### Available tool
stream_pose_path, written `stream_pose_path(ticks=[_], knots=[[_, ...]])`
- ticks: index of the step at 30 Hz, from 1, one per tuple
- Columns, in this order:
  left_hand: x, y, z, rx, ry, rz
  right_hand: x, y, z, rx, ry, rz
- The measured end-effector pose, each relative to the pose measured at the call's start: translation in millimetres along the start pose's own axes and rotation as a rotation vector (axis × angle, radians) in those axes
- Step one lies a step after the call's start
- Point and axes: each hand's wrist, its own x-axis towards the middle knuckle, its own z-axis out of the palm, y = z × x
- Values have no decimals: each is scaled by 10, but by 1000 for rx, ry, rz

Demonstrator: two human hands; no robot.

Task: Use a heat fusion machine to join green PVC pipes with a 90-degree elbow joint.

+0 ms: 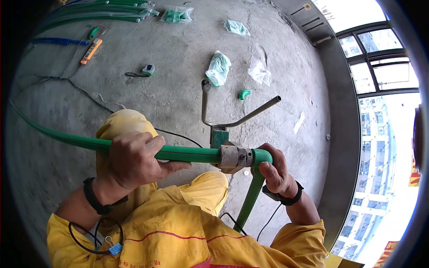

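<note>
My left hand (134,158) is wrapped round a long green plastic pipe (196,154) that curves away to the far left. Its right end meets the grey metal heating die (229,156) of a pipe welding tool (219,137). On the die's other side sits a green elbow fitting (262,156), gripped by the fingers and thumb of my right hand (278,172). A second green pipe (250,198) runs down from the elbow toward my body. Behind the die stands the tool's bent metal frame (237,123). How deep the pipe and elbow sit on the die is hidden.
A loose green elbow (244,94) and bagged fittings (218,68) lie on the concrete floor beyond the tool. A tape measure (148,70), an orange-and-white tool (91,51) and bundled green pipes (98,11) are farther left. Black cables (181,135) trail nearby; windows (380,62) line the right.
</note>
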Motion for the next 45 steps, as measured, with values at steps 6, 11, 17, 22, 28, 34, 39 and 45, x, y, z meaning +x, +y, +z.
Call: stream_pose_path(ticks=[6, 11, 17, 22, 28, 34, 39, 45], knots=[[-33, -15, 11, 59, 44, 80, -25, -40, 24, 9, -22, 4], [-13, 16, -20, 85, 12, 86, -15, -87, -28, 2, -99, -29], [-39, 7, -44, 92, -27, 74, -3, -127, 2, 63, -156, -36], [15, 7, -122, 24, -191, 9, -6, -166, -2, 43, -138, -35], [106, 19, -200, -44, -276, -41, 50, -172, -4, 28, -134, -42], [142, -38, -210, -118, -301, -67, 71, -145, 16, 38, -97, -60], [193, -60, -240, -154, -355, -71, 71, -137, 18, 71, -55, -42], [266, -82, -261, -210, -481, -112, 72, -132, 21, 87, -45, -9]])
